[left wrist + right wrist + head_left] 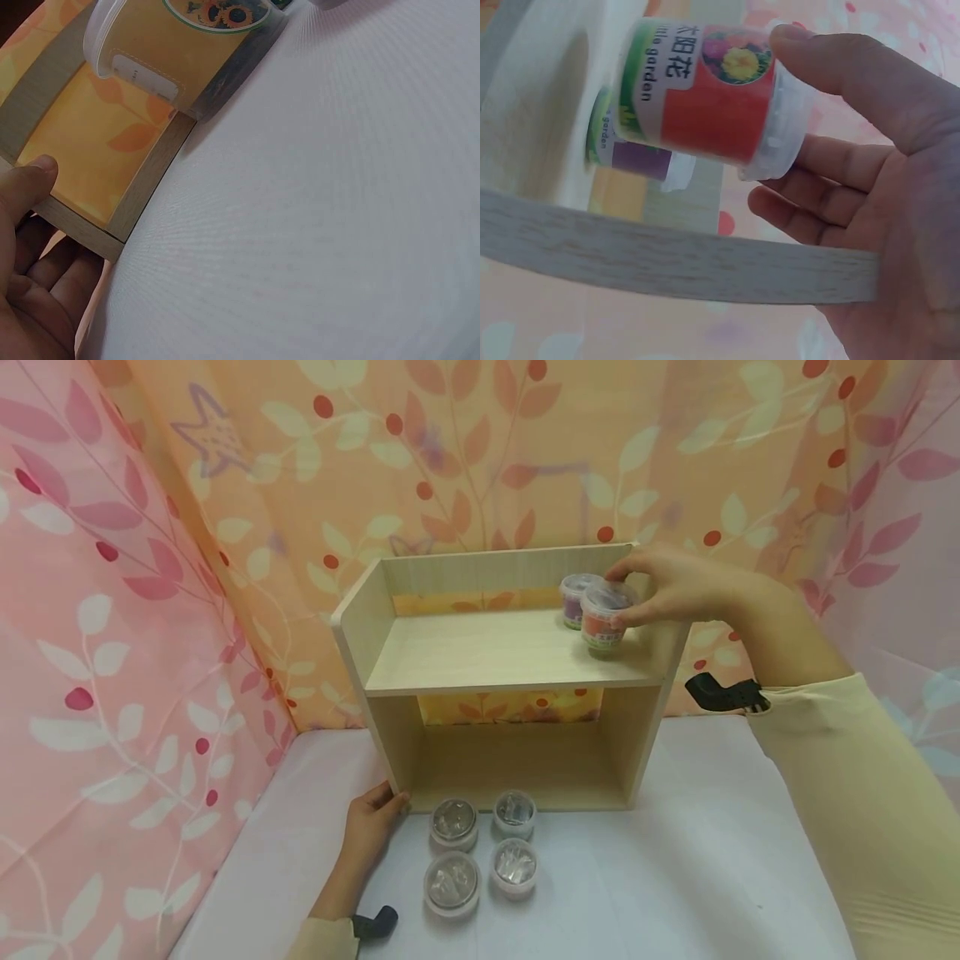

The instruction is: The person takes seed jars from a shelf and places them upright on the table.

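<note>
My right hand [678, 583] pinches a small plastic tub with a red label [602, 625] by its lidded rim, over the upper board of a small wooden shelf [465, 647]. The right wrist view shows flowers and "little garden" printed on this red tub [712, 97]. Just behind it, a purple-labelled tub [572, 602] stands on the same board. Down at the shelf's lower left front corner, my left hand [369, 822] grips the side panel, thumb [37, 176] on the inner side and fingers curled outside.
Several more lidded tubs stand on the white tabletop [675, 877] before the shelf, among them a front left tub [452, 885] and a back right tub [514, 814]. A yellow-labelled tub [187, 56] is close to the left hand. Patterned curtains [480, 460] hang behind and at the sides.
</note>
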Demonstrator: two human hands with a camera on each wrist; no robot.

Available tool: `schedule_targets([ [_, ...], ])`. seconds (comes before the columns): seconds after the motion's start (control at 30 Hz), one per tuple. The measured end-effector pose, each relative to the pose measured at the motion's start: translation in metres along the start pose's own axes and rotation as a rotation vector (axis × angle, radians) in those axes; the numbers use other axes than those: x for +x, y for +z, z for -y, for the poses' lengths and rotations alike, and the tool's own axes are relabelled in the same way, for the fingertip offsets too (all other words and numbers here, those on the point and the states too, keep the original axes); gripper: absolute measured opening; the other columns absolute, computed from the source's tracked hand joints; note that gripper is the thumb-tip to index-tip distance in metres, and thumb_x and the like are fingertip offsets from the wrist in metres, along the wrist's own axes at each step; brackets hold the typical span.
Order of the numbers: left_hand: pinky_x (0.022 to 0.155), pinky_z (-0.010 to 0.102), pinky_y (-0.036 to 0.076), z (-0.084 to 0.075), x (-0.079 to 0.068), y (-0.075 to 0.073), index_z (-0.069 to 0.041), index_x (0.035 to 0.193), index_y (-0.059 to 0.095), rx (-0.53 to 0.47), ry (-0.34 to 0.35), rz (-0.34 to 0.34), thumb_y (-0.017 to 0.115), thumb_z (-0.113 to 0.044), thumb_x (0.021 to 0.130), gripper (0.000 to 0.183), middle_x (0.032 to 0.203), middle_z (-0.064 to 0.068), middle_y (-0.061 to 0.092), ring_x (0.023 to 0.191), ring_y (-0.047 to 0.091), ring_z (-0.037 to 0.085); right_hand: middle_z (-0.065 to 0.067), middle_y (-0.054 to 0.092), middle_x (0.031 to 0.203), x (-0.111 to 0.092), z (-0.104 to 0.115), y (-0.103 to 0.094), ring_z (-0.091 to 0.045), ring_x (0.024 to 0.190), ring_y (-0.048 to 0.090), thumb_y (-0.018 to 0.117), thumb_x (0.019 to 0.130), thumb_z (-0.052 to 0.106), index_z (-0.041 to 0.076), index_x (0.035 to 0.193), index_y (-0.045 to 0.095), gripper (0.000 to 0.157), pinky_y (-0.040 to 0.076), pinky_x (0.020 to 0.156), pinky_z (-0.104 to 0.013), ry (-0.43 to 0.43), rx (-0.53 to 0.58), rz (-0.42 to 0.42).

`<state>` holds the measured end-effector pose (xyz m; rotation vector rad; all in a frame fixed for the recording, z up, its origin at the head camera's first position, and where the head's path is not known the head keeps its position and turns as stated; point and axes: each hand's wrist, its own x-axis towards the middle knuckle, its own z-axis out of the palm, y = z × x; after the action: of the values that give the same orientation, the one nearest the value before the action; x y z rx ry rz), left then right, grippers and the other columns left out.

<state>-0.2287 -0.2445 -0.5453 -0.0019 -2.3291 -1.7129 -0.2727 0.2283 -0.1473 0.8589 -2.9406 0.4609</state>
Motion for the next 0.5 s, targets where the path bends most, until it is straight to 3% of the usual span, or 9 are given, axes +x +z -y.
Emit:
schedule_targets([
  [0.27, 0.088, 0.016, 0.052, -0.001, -0.001, 0.001, -0.012, 0.128, 0.073, 0.002, -0.002, 0.011, 0.078, -0.020, 0.093, 0.037, 0.121, 0.006, 0.075, 0.113, 0.068, 0.010, -0.010, 0.054, 0.143, -0.021, 0.010, 0.003, -0.036, 0.138, 0.040, 0.082, 0.086, 0.043, 0.011, 0.140, 0.059, 0.068, 0.031, 0.112, -0.064, -0.047, 0.002, -0.061],
  [0.5, 0.087, 0.016, 0.052, -0.002, 0.000, 0.000, -0.011, 0.128, 0.073, 0.023, 0.011, -0.001, 0.079, -0.022, 0.091, 0.040, 0.120, 0.008, 0.075, 0.114, 0.068, 0.013, -0.008, 0.055, 0.137, -0.034, 0.021, 0.010, -0.031, 0.131, 0.045, 0.084, 0.085, 0.037, 0.013, 0.140, 0.060, 0.065, 0.035, 0.110, -0.059, -0.125, 0.034, -0.108],
])
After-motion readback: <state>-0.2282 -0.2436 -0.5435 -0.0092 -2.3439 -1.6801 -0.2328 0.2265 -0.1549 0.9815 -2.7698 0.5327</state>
